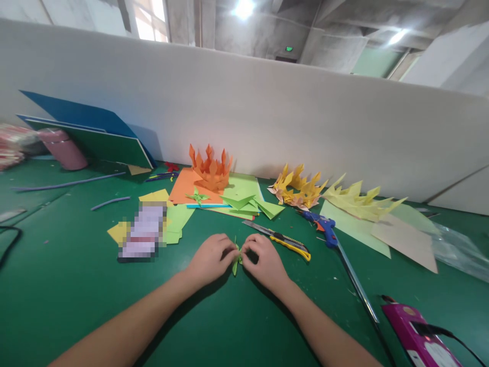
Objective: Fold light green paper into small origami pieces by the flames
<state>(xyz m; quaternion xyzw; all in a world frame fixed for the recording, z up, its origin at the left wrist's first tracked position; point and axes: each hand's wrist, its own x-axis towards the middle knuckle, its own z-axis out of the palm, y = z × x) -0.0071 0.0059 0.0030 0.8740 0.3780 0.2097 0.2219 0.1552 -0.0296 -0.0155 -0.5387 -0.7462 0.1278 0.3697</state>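
A small light-green folded paper piece (236, 265) is pinched between both hands, just over the green tabletop. My left hand (212, 258) grips its left side with thumb and fingers together. From the right, my right hand (264, 259) pinches the same piece; the fingers hide its middle. Beyond the hands lies a similar green paper flower (197, 197), beside folded green paper pieces (244, 203). A yellow utility knife (289, 241) with its blade out rests right of my right hand.
An orange paper crown (212, 173) stands at the back, with yellow crowns (296, 186) to its right. A blue glue gun (324, 228) holds a long glue stick. A magenta power strip (418, 334) lies at lower right, a blurred-out phone (144, 232) at left, a pink bottle (64, 149) behind.
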